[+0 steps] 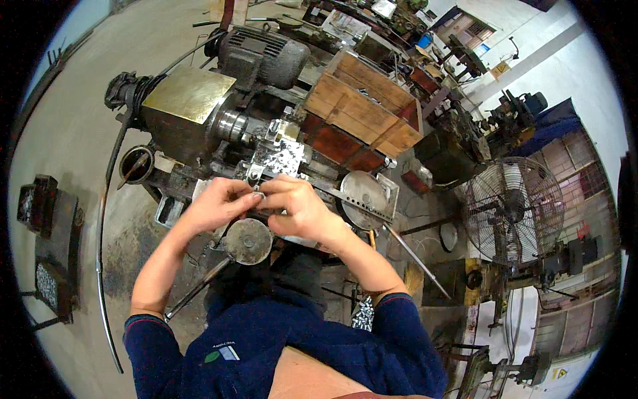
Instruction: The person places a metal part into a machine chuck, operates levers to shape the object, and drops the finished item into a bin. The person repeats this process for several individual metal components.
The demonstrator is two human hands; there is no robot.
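Prob. handling step: my L hand is pinching a small metal pc, mostly hidden, near the machine slide. My R hand is curling its fingers against it; can't tell if gripping. Next move's prob. needing steady fingertips.
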